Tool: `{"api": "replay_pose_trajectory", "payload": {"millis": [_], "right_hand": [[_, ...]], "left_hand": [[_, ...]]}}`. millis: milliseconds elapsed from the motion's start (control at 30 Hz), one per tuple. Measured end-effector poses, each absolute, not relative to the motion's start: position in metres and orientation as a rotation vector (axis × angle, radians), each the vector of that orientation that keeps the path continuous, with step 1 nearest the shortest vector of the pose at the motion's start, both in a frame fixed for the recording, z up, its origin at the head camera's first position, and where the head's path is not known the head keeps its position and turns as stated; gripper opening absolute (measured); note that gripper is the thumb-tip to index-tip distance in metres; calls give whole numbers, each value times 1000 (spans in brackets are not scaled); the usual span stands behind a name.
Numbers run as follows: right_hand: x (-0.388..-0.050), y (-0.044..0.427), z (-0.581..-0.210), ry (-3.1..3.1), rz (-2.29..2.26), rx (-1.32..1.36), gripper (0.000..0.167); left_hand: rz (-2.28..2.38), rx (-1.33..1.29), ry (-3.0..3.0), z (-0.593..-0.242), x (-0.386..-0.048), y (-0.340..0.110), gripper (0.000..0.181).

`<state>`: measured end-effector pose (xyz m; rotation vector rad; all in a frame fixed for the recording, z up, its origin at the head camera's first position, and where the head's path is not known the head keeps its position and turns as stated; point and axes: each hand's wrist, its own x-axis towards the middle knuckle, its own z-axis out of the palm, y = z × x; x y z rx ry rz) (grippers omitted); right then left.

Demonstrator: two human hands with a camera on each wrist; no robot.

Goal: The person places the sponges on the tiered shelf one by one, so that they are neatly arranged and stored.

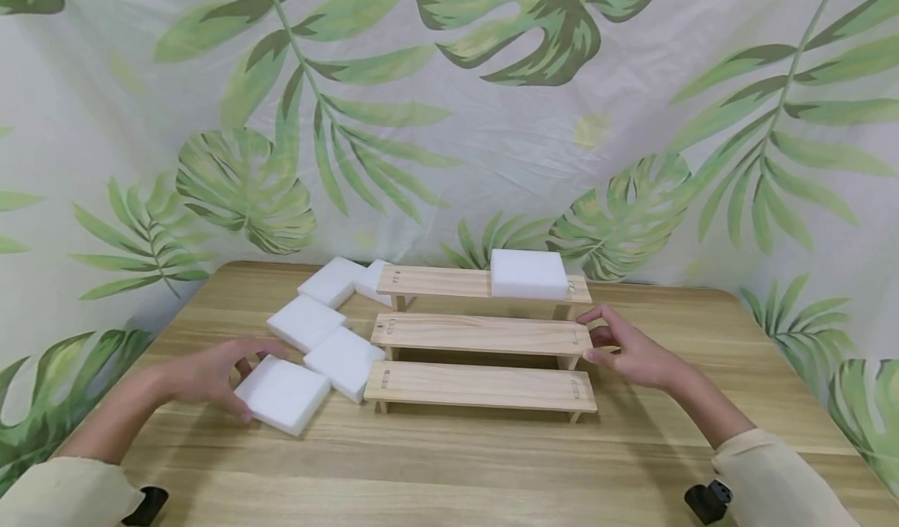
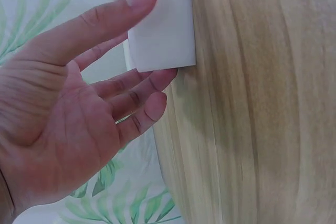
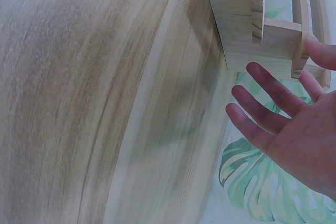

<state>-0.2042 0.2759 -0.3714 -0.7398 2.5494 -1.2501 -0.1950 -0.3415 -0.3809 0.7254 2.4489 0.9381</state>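
The left hand (image 1: 211,371) seems to grip a white block (image 1: 286,393), fingertips partly hidden. The right hand (image 1: 635,357) pinches the middle shelf (image 1: 477,334) (three fingers stretch free).

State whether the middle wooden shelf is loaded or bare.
Bare. In the head view, the middle wooden shelf shows uncovered wood along its top, with the right hand at its right end.

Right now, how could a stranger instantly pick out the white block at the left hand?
On the wooden table, find the three wooden shelves. On the person's left of them lie five white blocks. Yours is the near block, closest to the person and the only one with the left hand at it.
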Motion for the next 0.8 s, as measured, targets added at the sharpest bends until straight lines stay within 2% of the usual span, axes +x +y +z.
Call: {"api": "replay_pose_trajectory", "payload": {"millis": [367, 800], "right_hand": [[-203, 277, -370, 2549, -1238, -730, 43], [-203, 275, -368, 2557, -1227, -738, 42]], "left_hand": [[973, 830, 2441, -371, -194, -349, 76], [1063, 908, 2468, -341, -198, -346, 69]]}}
